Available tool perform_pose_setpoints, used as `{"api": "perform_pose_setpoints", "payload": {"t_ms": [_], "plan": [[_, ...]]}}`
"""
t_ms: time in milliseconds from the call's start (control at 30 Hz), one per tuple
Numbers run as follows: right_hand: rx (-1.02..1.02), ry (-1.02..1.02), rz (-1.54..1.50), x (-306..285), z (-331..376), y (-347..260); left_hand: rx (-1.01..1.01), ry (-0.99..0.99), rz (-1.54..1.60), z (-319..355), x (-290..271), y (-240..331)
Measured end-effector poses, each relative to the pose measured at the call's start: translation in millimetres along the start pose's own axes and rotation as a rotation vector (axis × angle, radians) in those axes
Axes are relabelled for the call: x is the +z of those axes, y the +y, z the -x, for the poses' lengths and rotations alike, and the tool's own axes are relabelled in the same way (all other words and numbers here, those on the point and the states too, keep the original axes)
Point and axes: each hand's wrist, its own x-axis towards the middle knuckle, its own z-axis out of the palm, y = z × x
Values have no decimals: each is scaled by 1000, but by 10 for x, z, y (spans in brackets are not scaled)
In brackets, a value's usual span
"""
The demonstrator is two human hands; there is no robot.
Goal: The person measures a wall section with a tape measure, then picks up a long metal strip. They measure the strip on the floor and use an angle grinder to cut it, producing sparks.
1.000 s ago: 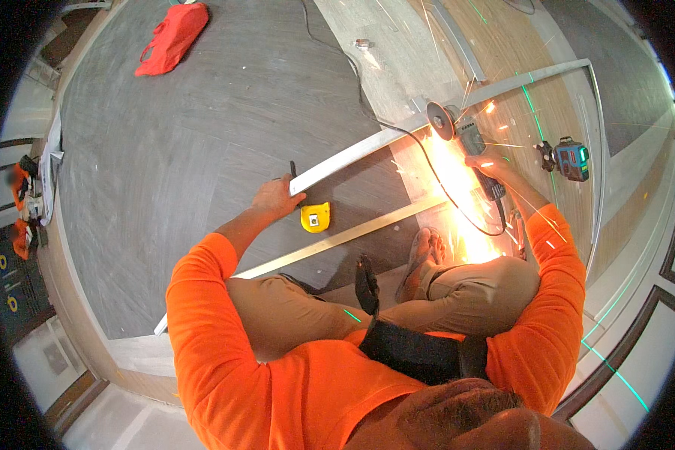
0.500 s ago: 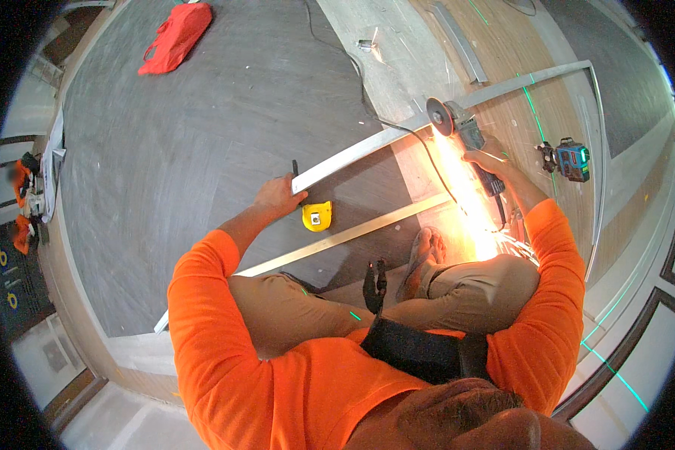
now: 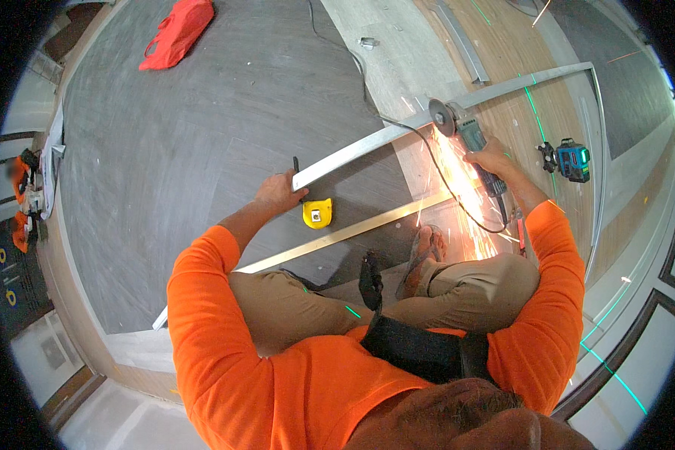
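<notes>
The person sat on the floor (image 3: 202, 135). A long metal strip (image 3: 367, 142) lay in front of them. The left hand (image 3: 277, 196) rested on its near end. The right hand (image 3: 491, 159) held a grinder (image 3: 461, 129) on the strip, farther right. A tape measure (image 3: 316, 213) lay just beside the left hand. A laser box (image 3: 574, 159) stood right of the grinder. A bag (image 3: 176, 34) lay far behind, to the left.

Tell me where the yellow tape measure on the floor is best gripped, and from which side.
Probably across its two flat-looking sides, coming straight down from above. The yellow tape measure lies apart from the metal strips, beside the left hand, with floor showing around it. The right hand holds the angle grinder.
</notes>
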Motion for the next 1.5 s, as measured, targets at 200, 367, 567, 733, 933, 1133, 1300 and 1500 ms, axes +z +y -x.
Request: {"api": "perform_pose_setpoints", "payload": {"t_ms": [200,367,567,733,933,1133,1300,1500], "plan": [[-8,61,-51,66,-98,175,0,-9,-6,-12,-18,25],[-58,73,-75,16,22,-96,-6,-22,-4,8,17,-39],[-34,135,-94,101,-177,139,-14,-32,-2,3,-45,36],[-39,64,-85,35,-54,-118,-55,-110,-62,23,-64,53],[-80,102,-59,35,-127,-67,-47,-126,-87,33,-114,102],[67,140,-5,2,-117,-303,-45,-105,-89,43,-63,75],[-50,108,-24,-167,-156,-284,55,140,-24,45,26,-49],[-147,180,-79,-210,-59,-256,73,187,-194,4,-74,-35]]}}
